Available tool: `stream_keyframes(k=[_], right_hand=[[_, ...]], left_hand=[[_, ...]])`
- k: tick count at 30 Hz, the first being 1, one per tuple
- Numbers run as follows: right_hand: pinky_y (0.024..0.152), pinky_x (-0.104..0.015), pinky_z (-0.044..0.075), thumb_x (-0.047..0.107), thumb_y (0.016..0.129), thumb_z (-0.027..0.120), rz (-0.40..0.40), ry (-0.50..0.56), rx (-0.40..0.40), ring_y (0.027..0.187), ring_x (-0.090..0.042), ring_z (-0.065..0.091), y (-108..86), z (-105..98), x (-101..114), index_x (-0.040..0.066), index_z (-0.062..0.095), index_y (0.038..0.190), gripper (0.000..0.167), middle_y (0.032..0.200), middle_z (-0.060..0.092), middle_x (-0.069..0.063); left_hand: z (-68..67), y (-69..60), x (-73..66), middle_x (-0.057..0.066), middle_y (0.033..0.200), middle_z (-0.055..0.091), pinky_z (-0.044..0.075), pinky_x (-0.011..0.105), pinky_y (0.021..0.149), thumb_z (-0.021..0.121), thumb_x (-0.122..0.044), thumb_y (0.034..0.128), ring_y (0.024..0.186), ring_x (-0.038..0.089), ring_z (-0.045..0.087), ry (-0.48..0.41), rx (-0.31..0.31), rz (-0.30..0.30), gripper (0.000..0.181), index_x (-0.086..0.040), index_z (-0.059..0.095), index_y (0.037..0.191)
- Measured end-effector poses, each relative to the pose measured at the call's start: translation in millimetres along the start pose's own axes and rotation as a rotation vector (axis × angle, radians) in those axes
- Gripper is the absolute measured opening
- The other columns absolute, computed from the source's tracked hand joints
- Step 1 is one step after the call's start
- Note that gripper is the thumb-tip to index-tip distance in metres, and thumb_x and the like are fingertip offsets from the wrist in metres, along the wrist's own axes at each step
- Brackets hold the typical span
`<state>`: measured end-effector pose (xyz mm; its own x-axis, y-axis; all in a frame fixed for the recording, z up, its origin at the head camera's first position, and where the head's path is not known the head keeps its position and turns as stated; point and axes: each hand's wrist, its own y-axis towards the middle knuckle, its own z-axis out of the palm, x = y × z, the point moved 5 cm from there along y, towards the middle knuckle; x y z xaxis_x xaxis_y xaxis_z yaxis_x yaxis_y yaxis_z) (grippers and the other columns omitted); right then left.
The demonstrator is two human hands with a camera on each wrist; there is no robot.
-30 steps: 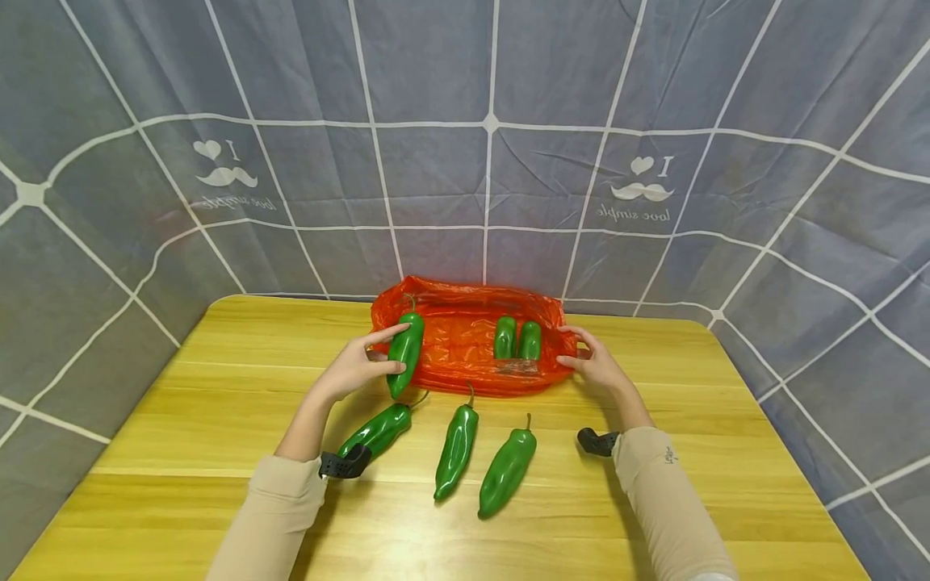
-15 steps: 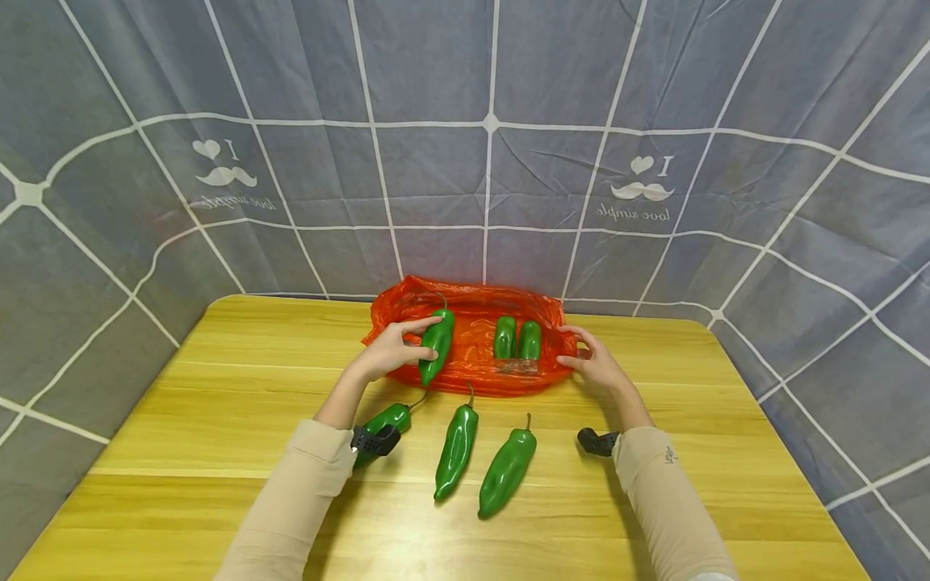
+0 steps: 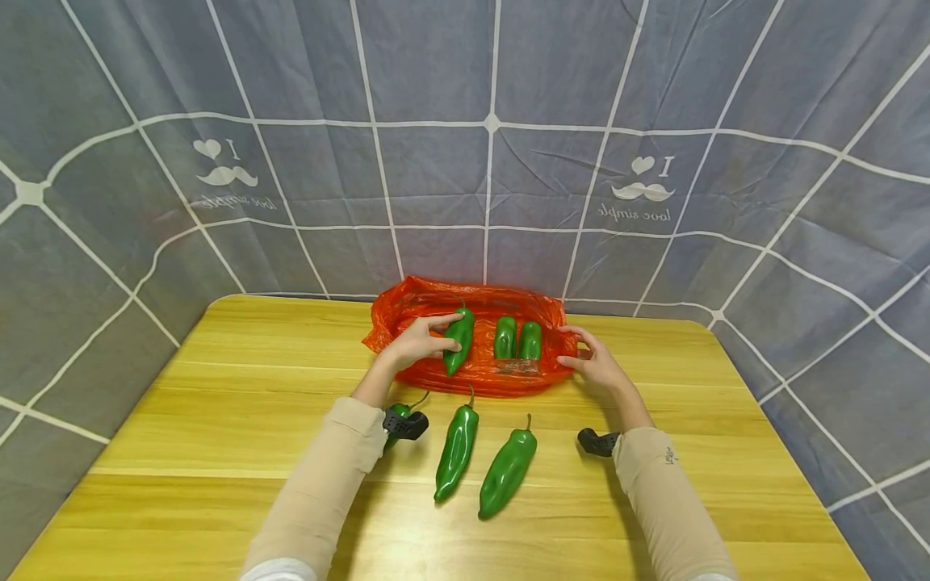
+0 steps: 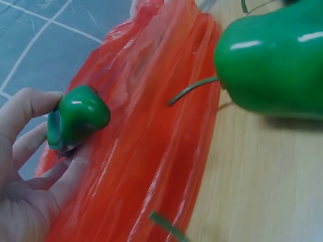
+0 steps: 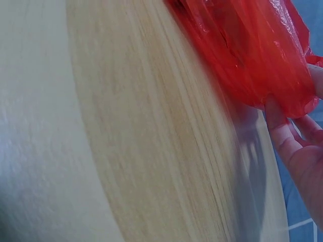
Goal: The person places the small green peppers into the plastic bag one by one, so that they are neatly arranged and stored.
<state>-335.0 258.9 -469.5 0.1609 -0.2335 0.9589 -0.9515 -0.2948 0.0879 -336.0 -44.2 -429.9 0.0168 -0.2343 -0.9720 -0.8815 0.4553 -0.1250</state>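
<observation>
Thumb and fingers of my left hand (image 3: 416,342) pinch a green pepper (image 3: 461,343) over the mouth of a red plastic bag (image 3: 483,381). In the left wrist view that pepper (image 4: 81,118) is seen end-on, the bag (image 4: 151,146) beside it. Two green peppers, one on the left (image 3: 504,337) and one on the right (image 3: 530,341), lie inside the bag's right half. At the bag's right end my right hand (image 3: 597,365) grips the plastic edge, thumb in front. The right wrist view shows the fingers (image 5: 276,118) against the bag (image 5: 247,60).
On the wooden table (image 3: 617,516), in front of the bag, lie a middle pepper (image 3: 456,452) and a right pepper (image 3: 507,474). Another pepper (image 3: 400,411) is partly hidden under my left wrist. A grey gridded curtain (image 3: 436,177) hangs behind the table.
My left hand has carried its pepper rightward, from the bag's left edge to over its middle. The left forearm now covers more of the left table pepper. My right hand stays put.
</observation>
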Motion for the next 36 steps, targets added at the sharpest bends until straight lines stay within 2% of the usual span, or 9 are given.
stream_keyframes(k=[3, 8, 14, 18, 25, 27, 30, 32, 36], right_hand=[[0.071, -0.025, 0.051, -0.006, 0.084, 0.060, -0.009, 0.007, 0.003, 0.095, -0.024, 0.058, 0.1, 0.1, -0.5, 0.001, 0.039, 0.131, 0.052, 0.121, 0.042, -0.028], [0.070, -0.024, 0.050, -0.007, 0.084, 0.059, -0.009, 0.039, 0.008, 0.099, -0.031, 0.056, 0.3, 0.8, -2.9, 0.000, 0.038, 0.131, 0.052, 0.123, 0.041, -0.029], [0.069, -0.024, 0.050, -0.008, 0.084, 0.058, 0.000, 0.055, 0.002, 0.095, -0.021, 0.058, -0.9, 0.6, -3.1, 0.000, 0.038, 0.131, 0.053, 0.122, 0.042, -0.025], [0.069, -0.024, 0.050, -0.007, 0.084, 0.059, -0.002, 0.048, -0.001, 0.094, -0.017, 0.058, -1.8, 0.5, -0.8, 0.000, 0.038, 0.131, 0.053, 0.121, 0.042, -0.023], [0.071, -0.024, 0.050, -0.006, 0.084, 0.059, 0.001, 0.039, 0.003, 0.098, -0.028, 0.056, -2.2, 1.5, 1.4, 0.000, 0.038, 0.132, 0.053, 0.122, 0.041, -0.027], [0.071, -0.024, 0.050, -0.007, 0.083, 0.059, 0.012, 0.041, -0.003, 0.098, -0.028, 0.056, -2.2, 1.7, 1.4, 0.001, 0.039, 0.132, 0.053, 0.123, 0.041, -0.025], [0.070, -0.024, 0.050, -0.008, 0.084, 0.059, 0.012, 0.043, -0.004, 0.097, -0.025, 0.057, -2.0, 1.5, 0.9, 0.001, 0.039, 0.131, 0.053, 0.122, 0.041, -0.025], [0.070, -0.025, 0.051, -0.008, 0.083, 0.059, 0.010, 0.042, -0.009, 0.095, -0.022, 0.057, -1.9, 1.5, 0.6, 0.001, 0.039, 0.131, 0.052, 0.120, 0.042, -0.024], [0.071, -0.025, 0.051, -0.008, 0.084, 0.059, 0.009, 0.040, -0.008, 0.096, -0.022, 0.057, -2.4, 1.3, 0.5, 0.001, 0.039, 0.131, 0.052, 0.120, 0.043, -0.024]], left_hand=[[5.1, 7.5, 4.2, 0.023, 0.125, 0.039, 0.051, 0.036, 0.079, 0.062, -0.003, 0.0836, 0.076, 0.014, 0.061, -0.027, -0.007, -0.016, 0.060, -0.011, 0.040, 0.139], [11.7, 20.6, 14.0, 0.018, 0.108, 0.049, 0.052, 0.033, 0.075, 0.061, -0.002, 0.0843, 0.071, 0.011, 0.060, -0.086, -0.041, -0.031, 0.059, -0.010, 0.040, 0.139], [17.9, 31.5, 20.1, 0.013, 0.095, 0.052, 0.052, 0.026, 0.065, 0.061, -0.001, 0.0842, 0.066, 0.010, 0.058, -0.108, -0.115, -0.037, 0.059, -0.008, 0.040, 0.139], [23.9, 35.3, 21.4, 0.019, 0.102, 0.052, 0.053, 0.029, 0.067, 0.060, 0.000, 0.0841, 0.073, 0.015, 0.060, -0.097, -0.141, -0.055, 0.061, -0.009, 0.038, 0.140], [32.6, 37.1, 21.0, 0.028, 0.115, 0.049, 0.053, 0.037, 0.074, 0.061, 0.001, 0.0833, 0.094, 0.034, 0.060, -0.041, -0.128, -0.042, 0.063, -0.007, 0.036, 0.141], [35.1, 37.6, 20.0, 0.028, 0.113, 0.051, 0.053, 0.035, 0.072, 0.062, 0.001, 0.0832, 0.091, 0.032, 0.061, -0.017, -0.126, -0.039, 0.063, -0.007, 0.036, 0.140], [38.1, 41.7, 23.3, 0.025, 0.115, 0.052, 0.051, 0.027, 0.064, 0.064, -0.002, 0.0830, 0.077, 0.020, 0.059, 0.031, -0.131, -0.043, 0.063, -0.010, 0.038, 0.140], [39.9, 42.7, 24.0, 0.025, 0.123, 0.049, 0.048, 0.024, 0.059, 0.065, -0.003, 0.0829, 0.068, 0.015, 0.054, 0.062, -0.127, -0.043, 0.063, -0.010, 0.038, 0.140], [41.9, 42.9, 26.2, 0.021, 0.142, 0.033, 0.046, 0.023, 0.058, 0.066, -0.006, 0.0828, 0.066, 0.015, 0.051, 0.119, -0.123, -0.045, 0.063, -0.012, 0.040, 0.140]])
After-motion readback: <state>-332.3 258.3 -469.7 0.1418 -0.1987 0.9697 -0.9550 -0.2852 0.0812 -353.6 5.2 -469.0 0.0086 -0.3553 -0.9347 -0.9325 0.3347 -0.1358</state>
